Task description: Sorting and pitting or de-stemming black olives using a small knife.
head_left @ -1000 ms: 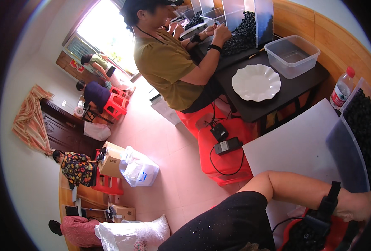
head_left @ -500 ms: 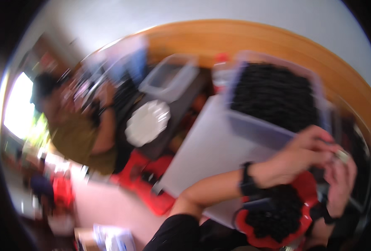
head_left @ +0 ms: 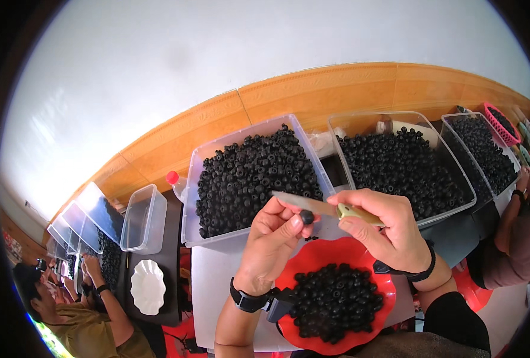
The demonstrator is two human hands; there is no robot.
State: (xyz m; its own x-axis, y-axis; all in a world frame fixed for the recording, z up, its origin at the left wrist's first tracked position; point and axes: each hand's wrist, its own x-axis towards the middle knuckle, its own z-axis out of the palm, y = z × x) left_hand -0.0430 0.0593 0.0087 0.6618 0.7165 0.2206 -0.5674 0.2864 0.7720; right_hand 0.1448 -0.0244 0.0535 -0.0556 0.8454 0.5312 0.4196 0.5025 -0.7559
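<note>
My left hand (head_left: 268, 247) is closed around a small round black piece (head_left: 306, 217), pinched at the fingertips. In my right hand (head_left: 393, 230) is a knife (head_left: 360, 215) with a pale yellow-green handle. Its blade points left and lies just above the black piece, close to my left fingers; whether it touches the piece I cannot tell. Below both hands sits a red scalloped bowl (head_left: 389, 286), with a heap of similar black pieces (head_left: 336, 301) in it, several showing ring-like hollows. Dark bands are on both wrists.
Behind my hands stands a clear plastic bin (head_left: 188, 215) full of black pieces. Two more filled bins (head_left: 472, 200) (head_left: 444, 122) line the wall rightward, near a pink basket (head_left: 517, 138). Leftward are a red-capped bottle (head_left: 173, 178), an empty-looking tub (head_left: 134, 241), a white dish (head_left: 148, 287) and a co-worker (head_left: 97, 322).
My view has swung right and steadied. My hands now appear nearer the middle, over the red bowl, and the knife and black piece have become clearly visible.
</note>
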